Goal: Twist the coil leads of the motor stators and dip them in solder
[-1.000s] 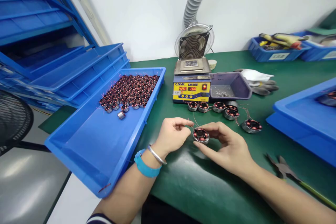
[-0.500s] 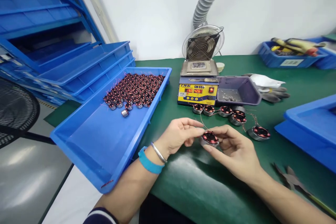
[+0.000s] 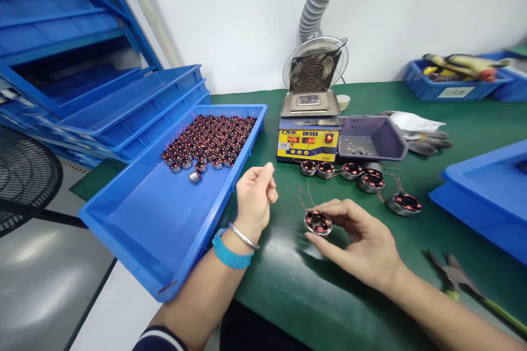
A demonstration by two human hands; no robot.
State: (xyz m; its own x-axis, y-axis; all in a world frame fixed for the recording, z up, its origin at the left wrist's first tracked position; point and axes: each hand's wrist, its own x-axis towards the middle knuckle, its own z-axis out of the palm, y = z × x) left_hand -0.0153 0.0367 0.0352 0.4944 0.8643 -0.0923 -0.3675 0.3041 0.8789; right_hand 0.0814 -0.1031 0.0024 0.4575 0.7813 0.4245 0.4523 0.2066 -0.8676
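My right hand (image 3: 362, 238) holds a small motor stator (image 3: 318, 222), a silver ring with copper coils and a black core, between thumb and fingers just above the green bench. Thin copper wires (image 3: 302, 197) rise loose from its far side. To the left, my left hand (image 3: 254, 197) is closed with the thumb against curled fingers, apart from the stator; nothing shows in it. Beyond the hands, a row of similar stators (image 3: 352, 170) stands before a yellow and blue solder pot (image 3: 308, 141). One more stator (image 3: 404, 203) sits right of my right hand.
A blue tray (image 3: 135, 230) at left carries many packed stators. A purple bin (image 3: 376, 134) with metal bits adjoins the solder pot. Gloves (image 3: 428, 142) lie behind it. Pliers (image 3: 457, 277) rest at right, near blue trays (image 3: 486, 192). A tool box (image 3: 453, 88) stands at the back.
My left hand has let go of the stator's wires and moved left and up, closing its fingers. My right hand has shifted slightly left with the stator, tilting it.
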